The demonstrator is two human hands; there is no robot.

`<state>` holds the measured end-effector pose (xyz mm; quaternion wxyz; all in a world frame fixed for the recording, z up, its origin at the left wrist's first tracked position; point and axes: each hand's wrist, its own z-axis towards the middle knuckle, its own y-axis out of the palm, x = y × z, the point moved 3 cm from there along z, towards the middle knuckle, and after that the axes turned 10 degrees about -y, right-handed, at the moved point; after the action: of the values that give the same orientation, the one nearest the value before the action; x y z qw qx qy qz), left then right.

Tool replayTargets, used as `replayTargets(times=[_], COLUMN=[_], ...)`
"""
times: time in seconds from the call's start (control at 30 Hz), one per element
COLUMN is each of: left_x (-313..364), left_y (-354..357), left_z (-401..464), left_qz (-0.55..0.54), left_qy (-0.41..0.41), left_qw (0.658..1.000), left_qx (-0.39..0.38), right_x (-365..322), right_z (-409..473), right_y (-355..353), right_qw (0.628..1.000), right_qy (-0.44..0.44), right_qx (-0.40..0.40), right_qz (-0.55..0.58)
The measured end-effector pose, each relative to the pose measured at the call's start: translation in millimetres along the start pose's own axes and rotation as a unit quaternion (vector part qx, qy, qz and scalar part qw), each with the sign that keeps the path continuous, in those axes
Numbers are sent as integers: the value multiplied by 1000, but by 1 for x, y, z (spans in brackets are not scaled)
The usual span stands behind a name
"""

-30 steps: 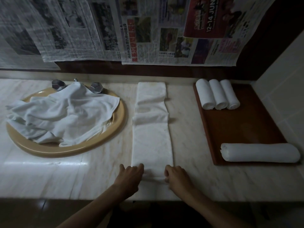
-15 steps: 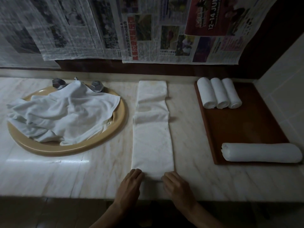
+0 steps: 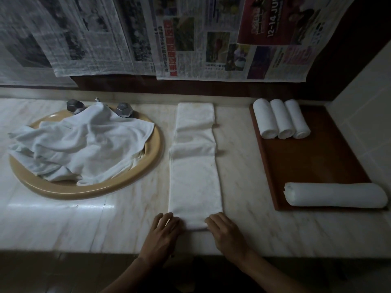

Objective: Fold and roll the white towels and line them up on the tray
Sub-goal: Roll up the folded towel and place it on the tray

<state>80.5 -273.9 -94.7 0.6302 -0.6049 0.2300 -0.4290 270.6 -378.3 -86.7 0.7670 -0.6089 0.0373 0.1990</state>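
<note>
your folded towel [image 3: 194, 166] lies as a long strip mid-counter, its near end rolled. your left hand [image 3: 163, 233] and right hand [image 3: 226, 233] rest on that roll with relaxed fingers. at 3 o'clock, the tray [image 3: 313, 157] holds three small rolls [image 3: 280, 118] and one long roll [image 3: 336, 194]. at 9 o'clock, the sink [image 3: 88, 189] holds crumpled towels [image 3: 82, 142]. since a second ago, your fingers have uncurled and flattened.

hidden: sink [image 3: 131, 182] basin and tap spout under crumpled towels [image 3: 84, 144] | cut off: newspapers [image 3: 190, 39] at 12 o'clock | unreadable: small newsprint
</note>
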Motion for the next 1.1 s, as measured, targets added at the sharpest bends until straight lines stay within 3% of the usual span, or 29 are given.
replayTargets(times=[0.1, 0.27, 0.53, 0.63, 0.77, 0.9, 1.1], left_x=[1, 6, 9, 12, 24, 26, 27], left_y=[0, -17, -33, -34, -31, -24, -12], left_z=[-1, 4, 49, 62, 63, 39, 14], left_qz=[41, 32, 106, 99, 8, -54, -106], left_qy=[-33, -15, -126, -193, -213, -195, -129], left_qw=[997, 995, 959, 952, 962, 970, 985], left_qx=[-58, -92, -233, -217, -171, -138, -49], right_x=[-4, -7, 3, -1, -12, -29, -23], right_z=[4, -1, 23, 30, 38, 7, -9], right_y=[-4, -6, -14, -15, -13, 1, 13], right_qw=[999, 994, 955, 952, 981, 994, 996], right_qy=[17, 87, 225, 250, 183, 108, 32], right_qx=[-27, -66, -180, -172, -50, -20, 48], right_qz=[-1, 31, 68, 23, -43, -15, -67])
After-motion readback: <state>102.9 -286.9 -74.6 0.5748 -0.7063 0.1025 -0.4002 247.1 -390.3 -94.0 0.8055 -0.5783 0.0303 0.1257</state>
